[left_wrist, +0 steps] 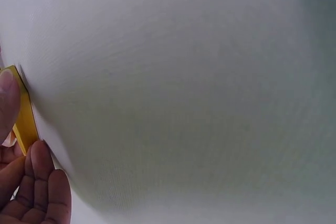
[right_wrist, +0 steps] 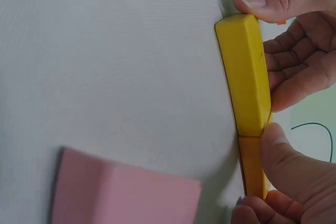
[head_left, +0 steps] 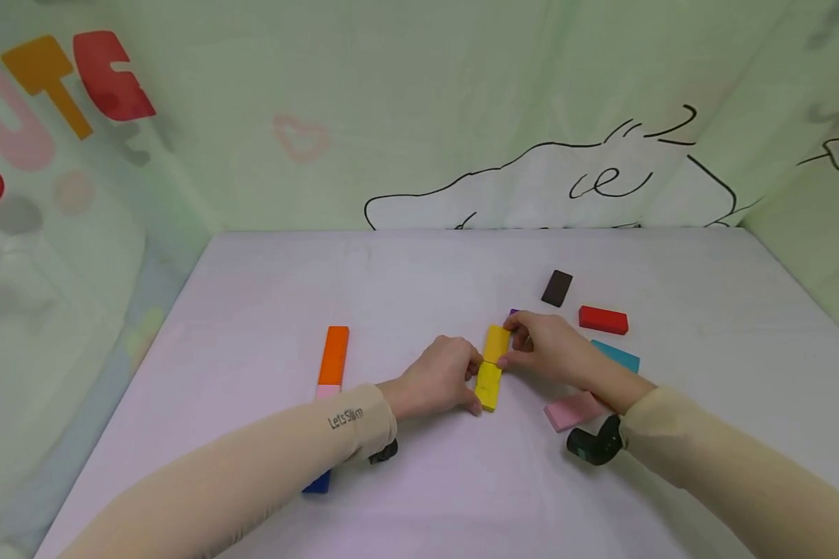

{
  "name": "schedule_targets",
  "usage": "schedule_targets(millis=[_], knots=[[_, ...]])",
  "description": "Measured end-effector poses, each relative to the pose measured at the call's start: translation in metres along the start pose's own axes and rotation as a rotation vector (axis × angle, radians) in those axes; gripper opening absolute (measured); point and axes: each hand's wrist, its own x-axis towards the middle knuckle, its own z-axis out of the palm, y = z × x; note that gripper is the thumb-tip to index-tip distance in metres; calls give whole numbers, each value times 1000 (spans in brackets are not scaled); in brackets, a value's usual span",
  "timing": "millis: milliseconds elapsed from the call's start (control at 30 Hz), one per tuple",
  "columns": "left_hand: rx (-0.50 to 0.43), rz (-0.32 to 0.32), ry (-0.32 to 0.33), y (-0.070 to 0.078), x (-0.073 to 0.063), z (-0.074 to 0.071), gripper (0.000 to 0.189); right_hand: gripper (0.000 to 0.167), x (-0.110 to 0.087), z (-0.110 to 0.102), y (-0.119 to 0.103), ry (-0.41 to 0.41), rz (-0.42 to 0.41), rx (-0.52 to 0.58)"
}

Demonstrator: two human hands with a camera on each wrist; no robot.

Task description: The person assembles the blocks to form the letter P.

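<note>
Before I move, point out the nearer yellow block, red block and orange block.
Nearer yellow block [head_left: 489,387]: head view, upper face.
Red block [head_left: 603,319]: head view, visible middle.
Orange block [head_left: 334,355]: head view, upper face.

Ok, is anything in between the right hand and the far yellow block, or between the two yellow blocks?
Nothing visible is in the way. The right hand holds the far yellow block, which meets the near yellow block end to end, with only a thin seam showing.

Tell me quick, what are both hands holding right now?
Left hand: holding the nearer yellow rectangular block.
Right hand: holding the farther yellow rectangular block.
</note>
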Motion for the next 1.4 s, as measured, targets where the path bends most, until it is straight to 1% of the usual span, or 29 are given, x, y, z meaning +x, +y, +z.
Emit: schedule_targets(millis=[233,467,600,700,800,1000,1167,1400], knots=[[-14,-7,14,1,-1,0,33,57,-3,1,-2,2,3,13],[-21,-15,10,1,-2,1,37,71,-6,1,-4,-4,32,9],[-23,-7,15,1,-1,1,37,79,-9,1,-4,-27,31,1],[-31,3,21,1,-1,2,36,90,-11,2,-5,-53,21,-27],[-43,8,25,0,-1,2,35,102,-14,3,-5,-74,-2,-79],[-60,13,32,0,-2,1,30,119,-15,8,-7,-87,-28,-156],[-66,22,41,-1,-2,1,28,124,-15,9,-10,-85,-51,-211],[-69,13,48,0,-3,3,28,123,-14,6,-13,-107,-53,-251]])
